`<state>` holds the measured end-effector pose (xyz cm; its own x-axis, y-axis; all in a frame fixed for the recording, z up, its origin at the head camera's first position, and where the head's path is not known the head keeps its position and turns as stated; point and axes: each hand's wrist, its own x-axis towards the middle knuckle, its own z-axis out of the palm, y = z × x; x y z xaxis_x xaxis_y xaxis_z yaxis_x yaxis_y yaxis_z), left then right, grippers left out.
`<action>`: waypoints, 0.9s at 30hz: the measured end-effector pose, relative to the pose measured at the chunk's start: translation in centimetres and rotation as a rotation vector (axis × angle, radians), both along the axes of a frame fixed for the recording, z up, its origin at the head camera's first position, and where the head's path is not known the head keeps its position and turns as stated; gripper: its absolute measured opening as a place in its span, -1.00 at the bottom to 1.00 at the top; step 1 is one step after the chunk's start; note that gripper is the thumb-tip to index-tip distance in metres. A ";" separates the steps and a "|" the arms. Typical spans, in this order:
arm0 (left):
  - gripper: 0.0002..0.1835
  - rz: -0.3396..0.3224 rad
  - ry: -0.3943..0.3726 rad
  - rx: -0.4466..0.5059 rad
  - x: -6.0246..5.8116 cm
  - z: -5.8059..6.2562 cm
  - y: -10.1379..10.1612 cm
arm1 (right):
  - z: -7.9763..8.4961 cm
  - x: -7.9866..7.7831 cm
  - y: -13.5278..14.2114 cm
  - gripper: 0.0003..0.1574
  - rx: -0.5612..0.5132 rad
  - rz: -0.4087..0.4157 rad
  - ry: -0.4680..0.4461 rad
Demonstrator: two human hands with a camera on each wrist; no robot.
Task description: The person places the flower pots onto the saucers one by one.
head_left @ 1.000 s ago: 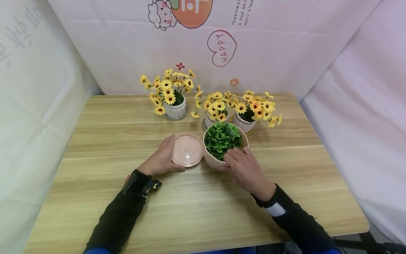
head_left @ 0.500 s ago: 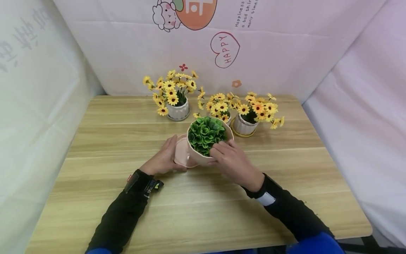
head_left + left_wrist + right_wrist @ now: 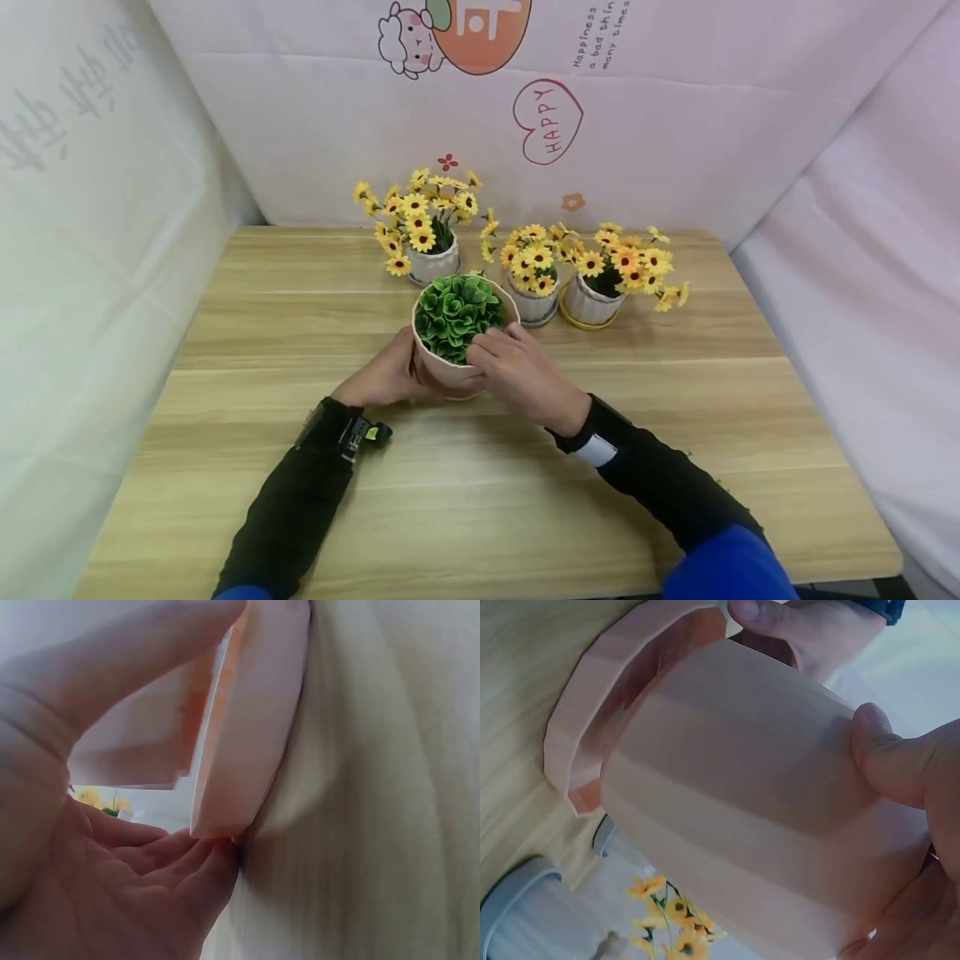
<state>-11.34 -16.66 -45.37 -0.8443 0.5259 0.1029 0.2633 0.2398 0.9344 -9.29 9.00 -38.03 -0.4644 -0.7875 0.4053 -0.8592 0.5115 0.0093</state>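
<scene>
A pale pink flowerpot point(image 3: 447, 372) with a round green leafy plant point(image 3: 453, 315) in it is in the middle of the head view. My right hand point(image 3: 527, 377) grips its near right rim, the thumb lying along the outer wall. Under the pot's base is a pink faceted saucer point(image 3: 574, 742), flat on the table. In the left wrist view, a narrow gap shows between the pot's bottom and the saucer point(image 3: 259, 720). My left hand point(image 3: 386, 373) holds the saucer's left side between thumb and fingers. From above, the pot hides most of the saucer.
Behind the pot stand three small whitish pots of yellow daisies: a left daisy pot point(image 3: 433, 260), a middle daisy pot point(image 3: 531, 302) and a right daisy pot point(image 3: 592, 304). All are on the wooden table point(image 3: 525, 517). A white printed cloth point(image 3: 637, 150) hangs behind.
My right hand has carried the flowerpot leftward, from beside the saucer to over it. My left hand has kept hold of the saucer. The whole head view has shifted slightly.
</scene>
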 end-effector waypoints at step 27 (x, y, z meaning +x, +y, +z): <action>0.39 0.058 -0.039 -0.050 0.7 1.3 -0.2 | -0.8 0.0 1.5 -0.46 -0.041 0.016 -0.087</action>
<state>-10.65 -16.86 -44.06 -0.8763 0.4797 0.0445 0.2114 0.2998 0.9303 -9.31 10.52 -38.87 -0.4871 -0.7785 0.3959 -0.8638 0.4964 -0.0865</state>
